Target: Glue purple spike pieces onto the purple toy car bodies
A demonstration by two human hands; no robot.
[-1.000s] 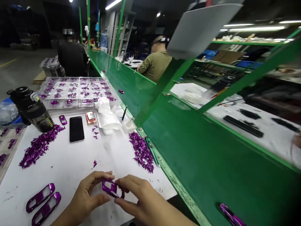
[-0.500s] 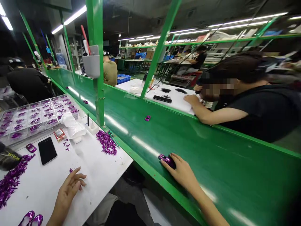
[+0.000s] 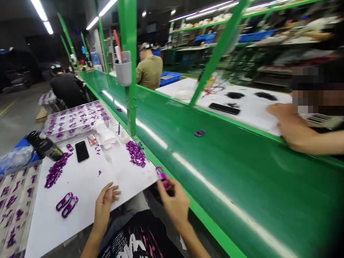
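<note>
My right hand point(image 3: 174, 199) holds a shiny purple car-shaped piece point(image 3: 162, 176) between thumb and fingers, over the belt's near edge beside the table corner. Above the white table point(image 3: 88, 186), my left hand point(image 3: 106, 200) has its fingers apart and nothing in it. Two purple car-shaped pieces point(image 3: 70, 206) lie side by side left of that hand. A heap of small purple parts point(image 3: 135, 154) sits near the belt, and another heap point(image 3: 56, 171) lies farther left. One more purple car point(image 3: 199, 133) rests on the green belt point(image 3: 228, 161).
A black phone point(image 3: 82, 151), a dark bottle point(image 3: 44, 146) and clear trays of purple parts point(image 3: 77, 120) stand on the left. A green post point(image 3: 131, 107) rises at the belt's near edge. Across the belt, a person's arm point(image 3: 298, 134) rests on a white table.
My right hand has lifted the purple piece off the belt and brought it left toward the table corner. The view has swung right. My left hand stays over the table, fingers apart.
</note>
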